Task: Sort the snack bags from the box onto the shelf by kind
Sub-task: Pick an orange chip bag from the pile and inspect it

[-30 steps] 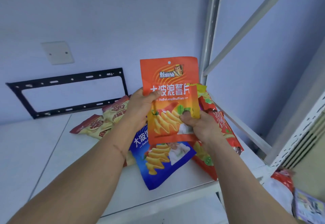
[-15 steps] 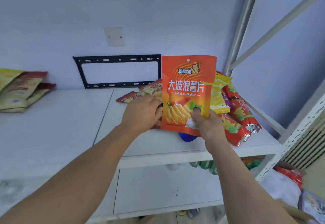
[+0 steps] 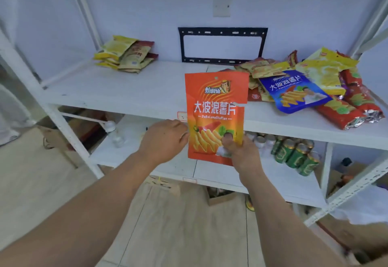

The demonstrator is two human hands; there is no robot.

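Head view: the orange foil potato-chip bag (image 3: 215, 107) is pinched upright by the right hand (image 3: 241, 153); the left hand (image 3: 165, 138), loosely curled, touches its edge. Placement on a bare stretch of the white shelf (image 3: 126, 90), apart from other kinds, is advised.

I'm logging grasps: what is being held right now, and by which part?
The right hand pinches the orange chip bag at its lower right corner; the left hand is at its left edge.

The right hand (image 3: 241, 153) pinches an upright orange foil chip bag (image 3: 215, 107) by its lower corner; the left hand (image 3: 165, 140) touches its left edge. Behind, the white metal shelf (image 3: 130, 90) carries mixed snack bags (image 3: 315, 86) at far right and a yellow-and-tan bag stack (image 3: 126, 54) at far left.
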